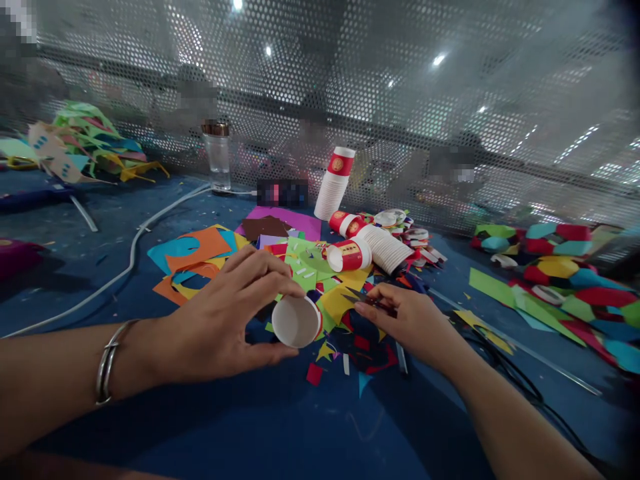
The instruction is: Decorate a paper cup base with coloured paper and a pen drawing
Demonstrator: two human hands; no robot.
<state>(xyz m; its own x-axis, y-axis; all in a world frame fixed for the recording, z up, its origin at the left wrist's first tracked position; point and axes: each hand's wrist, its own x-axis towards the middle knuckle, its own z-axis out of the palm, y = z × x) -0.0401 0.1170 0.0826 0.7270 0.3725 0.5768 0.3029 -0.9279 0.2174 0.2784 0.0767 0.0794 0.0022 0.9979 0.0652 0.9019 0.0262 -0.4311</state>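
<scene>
Between its thumb and fingers my left hand (220, 310) grips a paper cup (296, 323) by the rim, the white inside of the cup facing me. A silver bracelet circles that wrist. My right hand (407, 317) is closed around a pair of scissors (375, 303), whose blades point left toward the cup without touching it. Below and behind both hands lie coloured paper scraps, among them a red square (315, 374) and a yellow-green sheet (300, 263). Just beyond the hands a red and white paper cup (347, 255) lies on its side.
A leaning stack of paper cups (334, 190) stands near the perforated metal screen (280, 100); another stack (385, 247) lies over. A glass jar (217, 160) is at back left, beside a white cable (133, 247). Coloured paper shapes (565, 267) lie right, paper crafts (90, 143) far left.
</scene>
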